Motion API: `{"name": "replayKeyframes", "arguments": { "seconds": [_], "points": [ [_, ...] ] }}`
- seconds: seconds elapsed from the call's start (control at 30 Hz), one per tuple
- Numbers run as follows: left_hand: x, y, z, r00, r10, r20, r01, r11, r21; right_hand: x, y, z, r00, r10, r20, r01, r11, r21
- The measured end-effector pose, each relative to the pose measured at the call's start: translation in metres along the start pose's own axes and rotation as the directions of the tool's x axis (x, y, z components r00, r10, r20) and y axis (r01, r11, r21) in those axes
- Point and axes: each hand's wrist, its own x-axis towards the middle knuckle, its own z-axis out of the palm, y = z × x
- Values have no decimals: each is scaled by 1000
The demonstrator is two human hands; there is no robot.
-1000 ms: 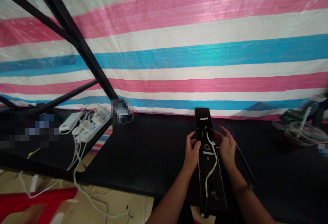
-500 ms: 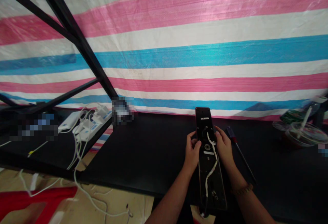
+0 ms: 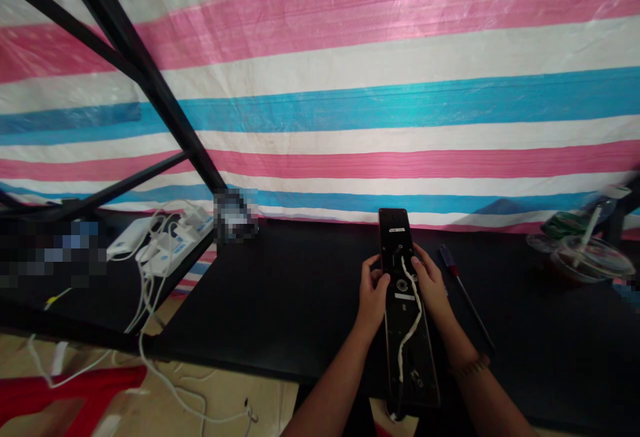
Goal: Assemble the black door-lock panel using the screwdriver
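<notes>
A long black door lock panel (image 3: 411,364) lies lengthwise before me, its back side up. A pale wrapped cable (image 3: 419,314) runs down its face and hangs past the near end. My left hand (image 3: 373,297) grips the left edge, thumb on top and fingers curled at the side. On the opposite edge, my right hand (image 3: 434,289) is closed around the panel, its thumb resting on the face near the cable's upper end. The undersides of the fingers are hidden. Just right of that hand lies a screwdriver (image 3: 467,300) with a dark and red handle.
The black table (image 3: 260,297) meets a striped plastic sheet (image 3: 350,110) at the back. A lidded plastic cup (image 3: 583,260) with a straw stands at right. Power strips (image 3: 175,247) with tangled white cords sit at left, beneath a black metal frame (image 3: 165,97).
My right thumb has shifted inward onto the panel's face beside the cable. The left hand keeps its grip. The whole view has moved slightly.
</notes>
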Motion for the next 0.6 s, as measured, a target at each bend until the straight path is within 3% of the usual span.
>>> {"name": "replayKeyframes", "arguments": {
  "seconds": [0.6],
  "points": [
    [4, -4, -3, 1000, 9, -26, -8, 999, 37, 1, 9, -2, 999, 17, 35, -16, 1000, -27]
  ]
}}
